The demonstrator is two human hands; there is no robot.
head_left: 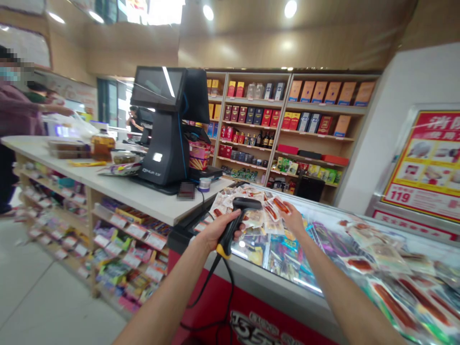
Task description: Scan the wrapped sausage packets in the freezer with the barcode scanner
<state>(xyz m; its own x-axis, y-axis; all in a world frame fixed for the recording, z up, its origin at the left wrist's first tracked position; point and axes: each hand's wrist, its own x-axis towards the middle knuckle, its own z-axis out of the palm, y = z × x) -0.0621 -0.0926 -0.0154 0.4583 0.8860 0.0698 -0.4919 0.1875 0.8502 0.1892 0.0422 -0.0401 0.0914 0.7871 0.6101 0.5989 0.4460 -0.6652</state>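
Note:
My left hand (214, 231) is closed round the grip of a black barcode scanner (240, 216) with a yellow base, its head aimed over a heap of small clear snack packets (251, 201). The scanner's black cable hangs down in front of the red freezer front. My right hand (293, 218) reaches in from the right and pinches one packet (279, 205) with a red sausage-like piece inside, held at the edge of the heap. The packets lie on the glass lid of a chest freezer (323, 235).
A black checkout terminal (168, 124) stands on a white counter (118, 189) to the left, with racks of small goods below. Shelves of boxes and bottles (287, 120) fill the back wall. A red poster (427, 163) hangs right. A person in purple (17, 110) stands far left.

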